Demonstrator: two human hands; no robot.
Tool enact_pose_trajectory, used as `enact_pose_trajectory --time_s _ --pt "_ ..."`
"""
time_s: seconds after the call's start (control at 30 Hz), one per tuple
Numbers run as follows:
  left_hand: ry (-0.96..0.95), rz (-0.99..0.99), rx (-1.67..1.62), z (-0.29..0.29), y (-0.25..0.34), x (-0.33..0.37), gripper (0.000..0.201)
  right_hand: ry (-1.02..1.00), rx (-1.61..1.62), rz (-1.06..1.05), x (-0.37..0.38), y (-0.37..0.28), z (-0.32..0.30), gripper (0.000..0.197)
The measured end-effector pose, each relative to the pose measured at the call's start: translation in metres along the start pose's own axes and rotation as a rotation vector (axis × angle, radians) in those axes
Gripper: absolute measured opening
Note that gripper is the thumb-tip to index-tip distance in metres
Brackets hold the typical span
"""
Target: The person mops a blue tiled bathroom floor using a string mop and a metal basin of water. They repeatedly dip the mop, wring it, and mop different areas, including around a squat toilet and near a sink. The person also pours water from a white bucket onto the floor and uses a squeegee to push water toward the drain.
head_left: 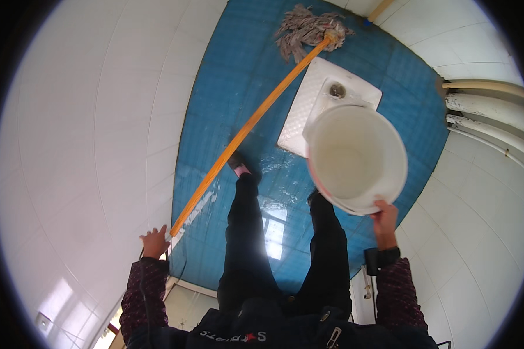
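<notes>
My right hand point(384, 218) grips the near rim of a white plastic bucket point(355, 157), thumb over the edge. Its open mouth faces me, and the inside looks bare and pale. Behind it lies a white squat toilet point(300, 110), partly hidden by the bucket, with its drain hole showing. A mop slants across the floor: its wooden handle point(244, 132) runs from the grey string head point(303, 32) at the far side down to my left hand point(155, 242). That hand has its fingers spread beside the handle's end, against the white wall; whether it touches the handle I cannot tell.
Blue floor tiles point(215, 99) are wet and shiny around my feet. White tiled walls point(99, 145) close in on both sides. Several pipes point(489, 107) run along the right wall. Another wooden stick point(381, 10) leans at the far edge.
</notes>
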State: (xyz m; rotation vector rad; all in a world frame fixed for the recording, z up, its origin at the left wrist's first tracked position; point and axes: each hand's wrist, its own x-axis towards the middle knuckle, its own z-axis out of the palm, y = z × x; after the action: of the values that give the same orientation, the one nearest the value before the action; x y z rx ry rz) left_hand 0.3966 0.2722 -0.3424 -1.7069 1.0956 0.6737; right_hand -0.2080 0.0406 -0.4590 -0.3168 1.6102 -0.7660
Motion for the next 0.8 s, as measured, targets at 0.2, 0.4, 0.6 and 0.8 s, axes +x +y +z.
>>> enact_pose_trajectory --time_s 0.2,0.4,0.6,0.8 --pt "-0.482 -0.259 0.176 0.185 -0.143 -0.19 0.028 0.229 0.038 -0.012 -0.033 0.014 -0.158 0.006" --pt "-0.365 -0.079 -0.598 0.295 -0.106 -0.171 0.038 0.408 0.343 -0.173 -0.1 0.083 -0.222 0.005" --pt "0.151 0.739 -1.17 0.12 0.177 -0.058 0.033 0.4 0.707 -0.107 -0.158 0.148 -0.236 0.001" --pt "-0.132 1.114 -1.126 -0.031 0.445 -0.117 0.059 0.424 0.768 0.048 -0.181 0.201 -0.225 0.006"
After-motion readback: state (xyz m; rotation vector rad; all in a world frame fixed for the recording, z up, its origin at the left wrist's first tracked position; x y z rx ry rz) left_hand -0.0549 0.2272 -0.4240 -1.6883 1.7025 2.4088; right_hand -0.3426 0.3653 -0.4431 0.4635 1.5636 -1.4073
